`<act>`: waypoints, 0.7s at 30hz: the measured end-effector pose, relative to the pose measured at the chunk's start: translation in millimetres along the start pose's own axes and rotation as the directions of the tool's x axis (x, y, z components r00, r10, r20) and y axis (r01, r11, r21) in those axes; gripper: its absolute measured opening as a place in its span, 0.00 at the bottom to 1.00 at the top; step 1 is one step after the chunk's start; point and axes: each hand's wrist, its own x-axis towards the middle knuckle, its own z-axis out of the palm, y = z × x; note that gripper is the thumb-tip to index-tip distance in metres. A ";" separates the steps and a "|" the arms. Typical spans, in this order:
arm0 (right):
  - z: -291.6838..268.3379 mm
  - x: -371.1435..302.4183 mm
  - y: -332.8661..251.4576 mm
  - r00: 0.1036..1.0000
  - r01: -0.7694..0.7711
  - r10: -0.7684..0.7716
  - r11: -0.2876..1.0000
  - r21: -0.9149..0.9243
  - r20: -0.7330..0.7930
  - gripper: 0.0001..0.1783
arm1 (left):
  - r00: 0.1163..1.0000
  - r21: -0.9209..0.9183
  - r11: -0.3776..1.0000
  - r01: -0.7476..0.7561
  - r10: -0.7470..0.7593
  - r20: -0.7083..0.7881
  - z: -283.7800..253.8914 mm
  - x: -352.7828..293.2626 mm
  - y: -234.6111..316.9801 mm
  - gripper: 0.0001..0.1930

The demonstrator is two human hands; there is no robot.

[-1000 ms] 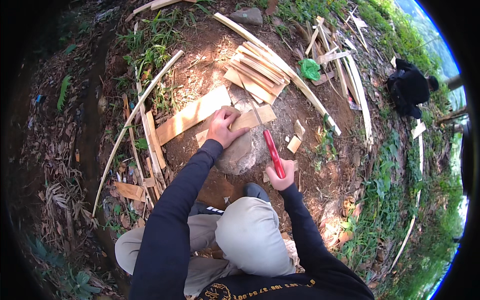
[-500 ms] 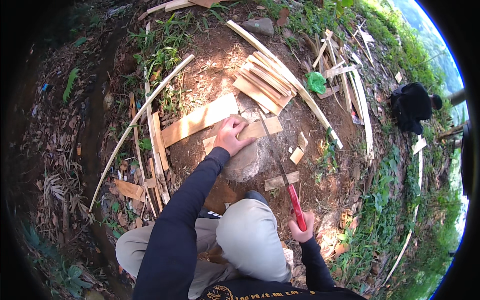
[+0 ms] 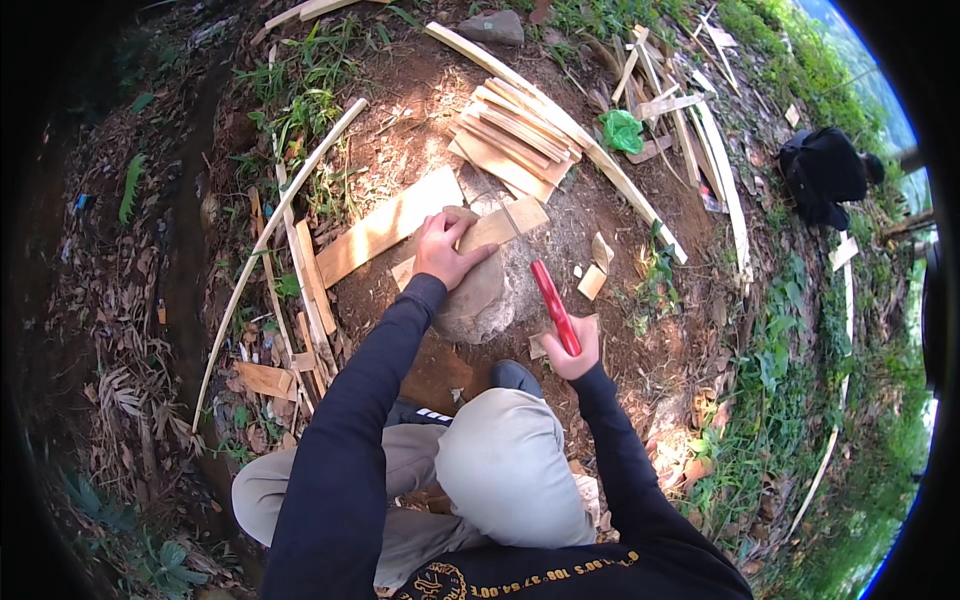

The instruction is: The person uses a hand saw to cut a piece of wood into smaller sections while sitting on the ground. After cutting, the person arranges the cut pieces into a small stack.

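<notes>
Board (image 3: 510,226) lies across rock (image 3: 482,315), running from past the rock's left edge to around its right edge. Left hand (image 3: 452,252) pins it, grip closed over it; hand covers the middle, fingertips hard to make out. Right hand (image 3: 574,348) has its grip closed around the red handle of the saw (image 3: 553,304); palm side hidden. Blade crosses board near its right end, thin and blurry: can't tell how deep it sits. Far tip hard to trace. Shoe (image 3: 515,377) half hidden by knee (image 3: 500,460).
</notes>
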 end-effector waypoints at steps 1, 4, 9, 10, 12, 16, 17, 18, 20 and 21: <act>4.5 4.6 -15.6 0.997 0.046 -0.045 0.999 0.011 -0.063 0.14 | 0.999 0.016 0.999 -0.033 0.033 0.002 -3.2 -3.2 -2.8 0.29; -54.9 -69.6 -8.6 0.984 -0.087 0.095 0.995 -0.055 0.152 0.06 | 0.988 0.046 0.988 -0.146 0.148 -0.045 -8.7 2.8 4.4 0.28; -12.4 0.4 17.3 0.996 -0.007 0.011 0.999 -0.041 0.087 0.14 | 0.994 0.005 0.995 -0.104 0.104 -0.029 2.0 3.4 11.7 0.29; -1.2 12.7 14.7 0.998 -0.012 0.013 1.000 -0.026 0.063 0.14 | 0.997 0.021 0.997 -0.070 0.071 -0.027 0.9 1.5 -0.2 0.29; -8.7 -2.0 10.3 0.996 -0.053 0.054 0.998 -0.016 0.073 0.14 | 0.997 0.027 0.997 -0.077 0.078 -0.010 -3.5 0.6 2.9 0.29; -63.4 -77.6 -12.7 0.982 -0.119 0.111 0.992 0.041 0.151 0.15 | 0.992 0.063 0.991 -0.118 0.121 -0.047 -8.1 -5.0 11.3 0.29; -55.6 -66.3 -5.6 0.986 -0.112 0.103 0.992 0.061 0.130 0.15 | 0.989 0.058 0.989 -0.138 0.141 -0.050 -6.6 -9.5 13.0 0.29; -45.4 -49.0 2.7 0.990 -0.105 0.096 0.991 0.081 0.108 0.15 | 0.990 0.046 0.991 -0.127 0.130 -0.053 -5.8 0.5 9.8 0.28; -14.7 8.1 12.2 0.998 0.030 -0.027 0.998 -0.049 0.058 0.17 | 0.994 0.001 0.996 -0.090 0.090 -0.055 2.5 4.3 11.7 0.27; -2.7 20.3 1.4 0.997 -0.041 0.041 0.999 0.001 0.066 0.17 | 0.995 0.005 0.996 -0.088 0.089 -0.038 -1.0 2.2 6.1 0.28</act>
